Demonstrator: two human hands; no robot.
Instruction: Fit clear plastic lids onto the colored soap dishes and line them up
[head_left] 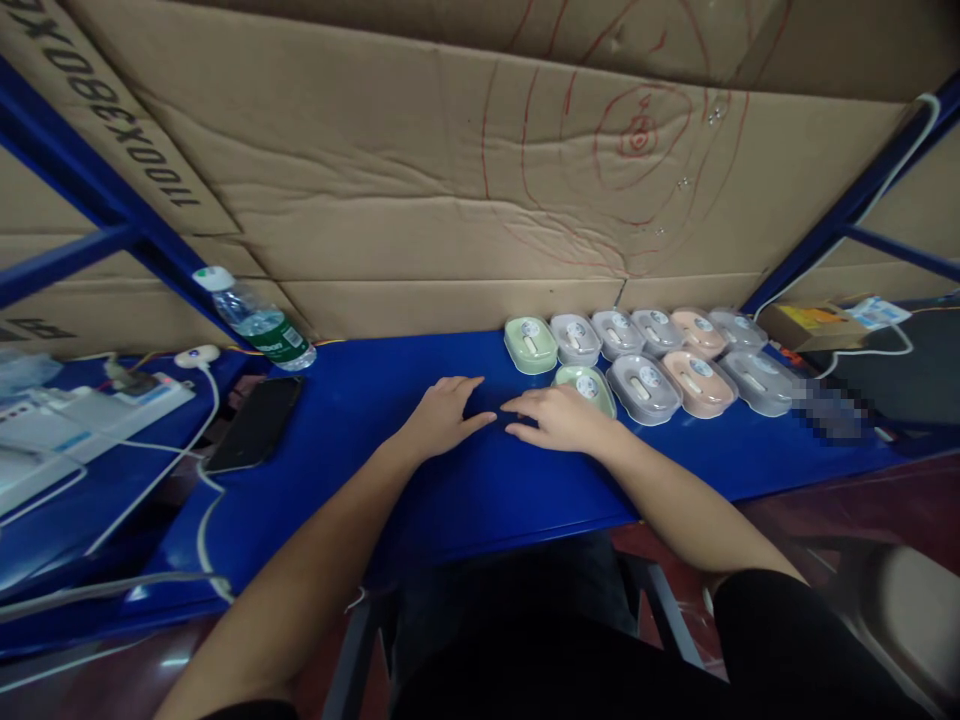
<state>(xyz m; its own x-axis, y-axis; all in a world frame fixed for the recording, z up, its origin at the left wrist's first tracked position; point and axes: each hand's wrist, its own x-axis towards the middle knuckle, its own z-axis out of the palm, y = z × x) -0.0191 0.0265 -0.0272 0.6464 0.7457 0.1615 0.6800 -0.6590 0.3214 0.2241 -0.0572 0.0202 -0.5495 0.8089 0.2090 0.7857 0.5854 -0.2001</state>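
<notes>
My left hand [444, 415] is over the middle of the blue tabletop [457, 500], fingers stretched out and apart from the thumb, with nothing in it. Facing it, my right hand [555, 418] also has its fingers extended and holds nothing. A small gap separates the two hands. Just behind the right hand sits a green lidded container [589, 388], partly covered by that hand. Beside and behind it stand two rows of similar containers with clear lids: another green one [530, 345], several grey ones [645, 388] and two peach ones [701, 383].
A water bottle [274, 335] leans at the back left, near a black phone [256, 425]. White power strips [142, 405] and cables lie far left. Cardboard [375, 150] walls the back between blue posts. On the right are a small open box [817, 325] and a white cable.
</notes>
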